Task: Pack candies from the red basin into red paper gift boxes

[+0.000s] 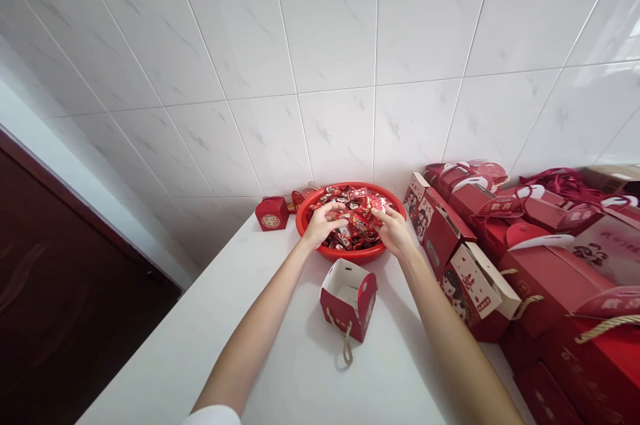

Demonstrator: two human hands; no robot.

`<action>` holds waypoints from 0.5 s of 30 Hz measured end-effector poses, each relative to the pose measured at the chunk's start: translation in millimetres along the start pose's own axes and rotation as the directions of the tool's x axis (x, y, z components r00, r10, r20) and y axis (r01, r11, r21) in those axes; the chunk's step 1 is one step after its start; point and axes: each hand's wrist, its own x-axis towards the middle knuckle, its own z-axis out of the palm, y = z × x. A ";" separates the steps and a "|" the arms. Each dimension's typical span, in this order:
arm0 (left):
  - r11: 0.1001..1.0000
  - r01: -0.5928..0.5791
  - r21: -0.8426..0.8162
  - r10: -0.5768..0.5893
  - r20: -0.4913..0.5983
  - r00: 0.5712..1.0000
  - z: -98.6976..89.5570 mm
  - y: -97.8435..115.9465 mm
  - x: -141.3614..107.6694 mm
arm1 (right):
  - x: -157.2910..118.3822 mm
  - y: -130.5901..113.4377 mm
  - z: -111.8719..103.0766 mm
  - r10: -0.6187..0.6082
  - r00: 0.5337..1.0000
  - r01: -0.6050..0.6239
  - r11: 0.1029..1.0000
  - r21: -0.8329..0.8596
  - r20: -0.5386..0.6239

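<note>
A red basin full of small red-wrapped candies stands against the wall, and both hands are in it. My left hand is over the candies on the left side, with its thumb and fingers apart and nothing visibly held. At the right side, my right hand pinches a red-and-white wrapped candy between thumb and fingers. Just in front of the basin, between my forearms, an open red gift box stands on the white table. Its lid flaps are up, its inside shows pale, and a rope handle hangs down its front.
A small closed red box stands left of the basin. Many red gift boxes with rope handles are piled along the right side, some standing close to my right forearm. The tiled wall bounds the table behind.
</note>
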 end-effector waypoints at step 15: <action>0.533 -0.092 0.841 -0.222 0.244 0.944 5.6 -9.5 30.3 | 9.4 10.0 -7.1 -0.030 0.993 0.049 0.983 0.175 -0.112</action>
